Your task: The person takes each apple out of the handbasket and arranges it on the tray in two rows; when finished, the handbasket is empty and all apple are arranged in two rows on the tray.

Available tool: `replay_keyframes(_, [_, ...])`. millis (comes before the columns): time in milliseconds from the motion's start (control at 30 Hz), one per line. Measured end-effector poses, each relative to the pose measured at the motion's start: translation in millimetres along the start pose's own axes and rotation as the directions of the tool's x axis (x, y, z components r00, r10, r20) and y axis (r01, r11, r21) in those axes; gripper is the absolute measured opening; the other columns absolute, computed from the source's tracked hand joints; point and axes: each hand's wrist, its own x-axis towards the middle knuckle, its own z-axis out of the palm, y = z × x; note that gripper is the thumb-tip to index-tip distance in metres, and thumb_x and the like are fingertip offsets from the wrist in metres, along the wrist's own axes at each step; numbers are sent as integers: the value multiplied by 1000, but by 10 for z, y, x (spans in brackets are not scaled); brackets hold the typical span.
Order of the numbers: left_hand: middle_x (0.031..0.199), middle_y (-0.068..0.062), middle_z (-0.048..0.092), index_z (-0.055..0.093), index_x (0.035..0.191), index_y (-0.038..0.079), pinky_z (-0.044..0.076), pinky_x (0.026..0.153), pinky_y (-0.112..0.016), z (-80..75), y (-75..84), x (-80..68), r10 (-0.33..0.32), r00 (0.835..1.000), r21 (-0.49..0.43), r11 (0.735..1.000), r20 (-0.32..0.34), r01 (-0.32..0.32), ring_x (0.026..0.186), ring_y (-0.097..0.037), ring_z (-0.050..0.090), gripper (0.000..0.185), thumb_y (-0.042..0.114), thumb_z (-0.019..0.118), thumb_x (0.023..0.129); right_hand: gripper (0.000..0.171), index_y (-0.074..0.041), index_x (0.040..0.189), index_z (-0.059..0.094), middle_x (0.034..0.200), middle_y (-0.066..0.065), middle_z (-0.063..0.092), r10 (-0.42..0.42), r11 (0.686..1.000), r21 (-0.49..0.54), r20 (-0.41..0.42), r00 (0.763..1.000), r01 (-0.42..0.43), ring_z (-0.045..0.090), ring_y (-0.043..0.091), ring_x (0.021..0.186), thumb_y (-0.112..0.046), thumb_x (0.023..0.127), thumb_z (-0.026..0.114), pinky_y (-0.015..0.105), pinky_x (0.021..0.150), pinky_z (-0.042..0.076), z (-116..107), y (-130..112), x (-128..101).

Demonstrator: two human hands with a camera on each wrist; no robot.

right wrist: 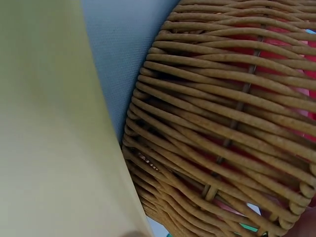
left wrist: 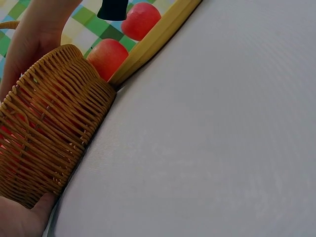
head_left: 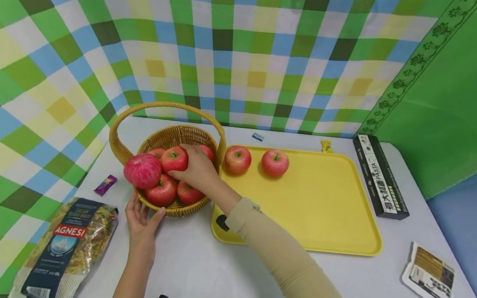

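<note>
- Watching the right hand (head_left: 198, 168) pinch a round red apple (head_left: 173, 159).
- I judge it firm, bruisable; cup its sides.
- Left hand (head_left: 143, 221), seemingly spread, touches the brown wicker basket (head_left: 173, 135).

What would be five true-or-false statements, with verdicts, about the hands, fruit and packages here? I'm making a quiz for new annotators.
1. The person's bare right hand holds a round red apple at the brown wicker basket. True.
2. Two round red apples sit on the yellow rectangular plastic tray. True.
3. The person's bare left hand grips the tall arched wicker handle. False: the left hand touches the basket's near side.
4. The long black box lies left of the tray. False: the long black box lies to its right.
5. The clear, dark-labelled pasta bag lies left of the tray. True.
</note>
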Motion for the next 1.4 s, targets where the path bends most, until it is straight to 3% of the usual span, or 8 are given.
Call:
replay_keyframes(300, [159,4,9,12,151,33,26,114,-36,3,8,-6,-11,1000,-11,1000,1,11,145,-22,9,85,12,68,91,75,-13,140,45,133,3,52,-12,1000,-8,-33,999,12,50,16,119,-42,79,77,32,99,46,-18,-2,-31])
replay_keyframes(667, [160,3,4,7,152,32,22,116,-37,12,25,-17,-13,1000,-4,1000,7,13,146,-22,6,86,11,66,92,75,-13,140,45,134,3,50,-49,997,54,-67,997,53,49,17,119,-39,79,79,32,99,46,-220,-21,-209])
replay_keyframes(1167, [159,4,8,11,151,33,27,113,-33,9,7,-20,1,1000,2,1000,-2,-1,145,-22,8,83,10,65,92,79,-19,143,41,138,-1,46,-128,988,76,-61,990,132,50,14,118,-40,77,79,34,92,51,-663,-104,-660])
replay_keyframes(1400, [159,3,9,12,151,33,26,114,-36,3,-3,-4,15,1000,-9,1000,-3,-15,145,-23,9,83,9,66,92,78,-20,142,42,136,-2,47,-152,977,134,-113,982,167,51,12,114,-40,77,79,31,90,51,-899,-61,-886])
